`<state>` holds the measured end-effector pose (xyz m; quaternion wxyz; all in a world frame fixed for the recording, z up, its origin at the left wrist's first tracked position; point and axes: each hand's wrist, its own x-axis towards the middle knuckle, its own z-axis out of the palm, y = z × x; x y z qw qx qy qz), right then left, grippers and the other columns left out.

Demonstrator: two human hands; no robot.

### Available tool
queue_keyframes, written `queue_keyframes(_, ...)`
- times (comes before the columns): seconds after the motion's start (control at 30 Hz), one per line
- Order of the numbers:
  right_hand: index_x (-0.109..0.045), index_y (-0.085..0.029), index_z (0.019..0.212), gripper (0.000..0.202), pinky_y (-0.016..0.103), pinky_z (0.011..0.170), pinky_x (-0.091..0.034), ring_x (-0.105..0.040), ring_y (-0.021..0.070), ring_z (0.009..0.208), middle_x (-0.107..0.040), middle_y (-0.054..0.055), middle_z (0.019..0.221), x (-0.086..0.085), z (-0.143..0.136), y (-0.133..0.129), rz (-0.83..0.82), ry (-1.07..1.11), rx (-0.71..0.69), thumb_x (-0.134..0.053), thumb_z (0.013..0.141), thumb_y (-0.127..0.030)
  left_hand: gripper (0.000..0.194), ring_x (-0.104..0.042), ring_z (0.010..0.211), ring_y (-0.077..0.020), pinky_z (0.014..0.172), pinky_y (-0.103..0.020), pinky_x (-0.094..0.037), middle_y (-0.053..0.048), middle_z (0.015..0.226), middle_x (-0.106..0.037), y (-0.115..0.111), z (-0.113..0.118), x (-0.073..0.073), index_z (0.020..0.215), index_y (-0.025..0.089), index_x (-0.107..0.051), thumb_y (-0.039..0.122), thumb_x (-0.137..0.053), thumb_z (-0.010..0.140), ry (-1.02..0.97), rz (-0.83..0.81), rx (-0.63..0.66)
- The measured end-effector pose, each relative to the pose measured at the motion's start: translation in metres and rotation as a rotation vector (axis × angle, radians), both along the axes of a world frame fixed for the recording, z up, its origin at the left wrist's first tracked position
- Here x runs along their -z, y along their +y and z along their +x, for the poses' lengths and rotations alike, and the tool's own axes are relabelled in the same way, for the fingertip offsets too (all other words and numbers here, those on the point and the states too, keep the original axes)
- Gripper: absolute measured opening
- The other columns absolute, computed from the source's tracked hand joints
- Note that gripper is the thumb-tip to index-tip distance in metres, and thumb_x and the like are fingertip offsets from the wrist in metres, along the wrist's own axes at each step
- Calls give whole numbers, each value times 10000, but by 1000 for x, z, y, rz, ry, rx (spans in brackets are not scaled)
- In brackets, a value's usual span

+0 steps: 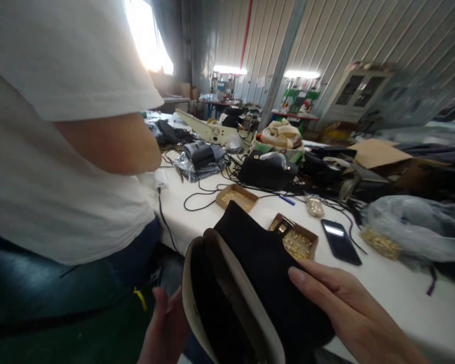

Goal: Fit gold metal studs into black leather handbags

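Note:
A black handbag (pixel 265 263) with a pale lining is tilted in front of me at the table's near edge, its mouth open toward me. My right hand (pixel 349 303) grips the bag's black flap, thumb on top and the other fingers partly hidden. A gold-coloured metal clasp (pixel 282 227) shows at the flap's far edge. Against the bag's left side rests my left hand (pixel 167 323), thumb raised, its other fingers hidden behind the bag. Just beyond the bag are a cardboard tray (pixel 314 247) of small gold metal parts and a second tray (pixel 219 201) of similar pieces.
Close on the left stands a person in a white T-shirt (pixel 79 202). On the white table (pixel 413 303) lie a phone (pixel 341 241), a blue pen (pixel 287 200), black cords, a black bag (pixel 267 171) and a plastic bag (pixel 420 222). Machines (pixel 301 96) stand along the back wall.

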<state>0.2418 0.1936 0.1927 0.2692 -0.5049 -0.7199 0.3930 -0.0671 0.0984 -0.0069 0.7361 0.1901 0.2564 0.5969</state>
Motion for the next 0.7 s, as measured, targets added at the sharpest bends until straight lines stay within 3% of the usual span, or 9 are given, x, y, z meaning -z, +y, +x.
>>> queue_keyframes(0.1,-851,-281,890,441,354,580,-591,-689,272,681,-746,36,733,19,5,-5,-64,-29,-55,-691,1030,-667,959,-449,1663,-462,1367,-651,-359,-120,1605,-707,-15,1,-7,1542,290,-721,992,-432,958,39,-105,-105)
queue_keyframes(0.17,-864,-292,930,440,356,586,-597,-690,272,688,-746,31,740,36,4,-10,-126,-33,-112,-660,1057,-661,947,-481,1643,-463,1353,-654,-381,-134,1577,-726,-24,0,-4,1546,271,-715,975,-490,954,82,-181,-107)
queue_keyframes(0.3,-840,-319,925,458,370,570,-589,-701,284,700,-751,36,747,75,6,-25,-115,-80,-202,-572,1115,-638,968,-483,1644,-452,1343,-653,-387,-152,1589,-713,-38,-3,18,1545,238,-712,972,-421,984,281,-341,-85)
queue_keyframes(0.4,-805,-321,869,454,384,618,-609,-728,297,748,-779,54,791,95,17,-26,-53,-149,-268,-569,1122,-617,936,-409,1689,-441,1402,-635,-276,-164,1674,-636,-44,-10,31,1550,213,-704,934,-435,1018,470,-386,-142)
queue_keyframes(0.5,-813,-317,898,410,376,707,-646,-768,303,855,-833,64,917,97,25,-17,-73,-176,-333,-607,1112,-600,1019,-334,1717,-454,1432,-617,-197,-167,1772,-519,-47,-21,23,1615,195,-639,967,-531,957,542,-332,-201)
queue_keyframes(0.57,-831,-312,940,373,363,765,-656,-782,298,915,-854,59,992,92,25,-9,-106,-178,-374,-638,1105,-585,1066,-334,1711,-470,1433,-588,-219,-155,1797,-486,-46,-25,9,1654,218,-602,938,-710,875,636,-210,-149)
queue_keyframes(0.63,-844,-307,976,348,350,779,-653,-782,281,905,-860,43,991,87,23,-3,-159,-168,-409,-650,1108,-564,1076,-363,1695,-477,1429,-592,-233,-139,1806,-474,-42,-25,-5,1723,264,-511,771,-886,851,843,-81,-18)
queue_keyframes(0.7,-845,-298,987,346,339,768,-647,-779,268,882,-859,31,970,87,21,1,-210,-160,-433,-638,1122,-540,1092,-404,1673,-476,1417,-626,-251,-140,1798,-484,-36,-22,-11,1772,273,-413,588,-943,872,1015,-62,53)
